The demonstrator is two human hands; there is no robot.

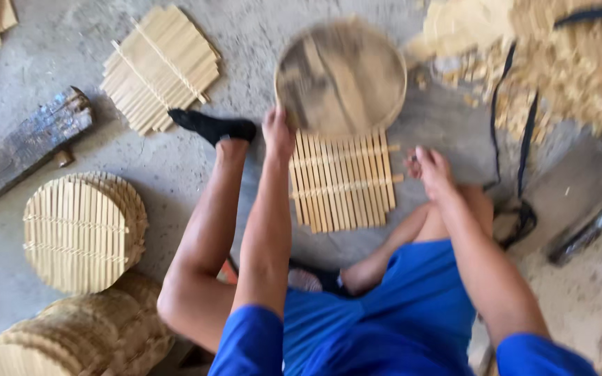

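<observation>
bamboo mats and a round frame on the concrete floor

you sit on the grey concrete floor [175,167] with your knees spread, blue clothing filling the bottom of the view. the biggest mass is the heap of pale bamboo offcuts [566,63] at the upper right, blurred and cut off by the frame edge, with a dark strap [524,139] running down through it. at the lower left stand stacks of round slatted mats [81,230], the lower ones cut off at the corner. a dark weathered plank [29,146] lies slanted at the left edge. above your foot in its black sock [214,127] lies a loose square slatted mat [161,66].

in front of you, the round frame [341,76] sits with its lower edge over the far end of the square slatted mat [341,181]; the frame is motion-blurred, so you cannot tell whether anything lies inside it. your left hand [278,132] is at the frame's lower left rim, fingers seemingly curled against it, though the blur hides how firmly it holds. your right hand [430,170] is just beside the mat's right edge, fingers loosely bent; whether it pinches anything is too blurred to tell.
</observation>
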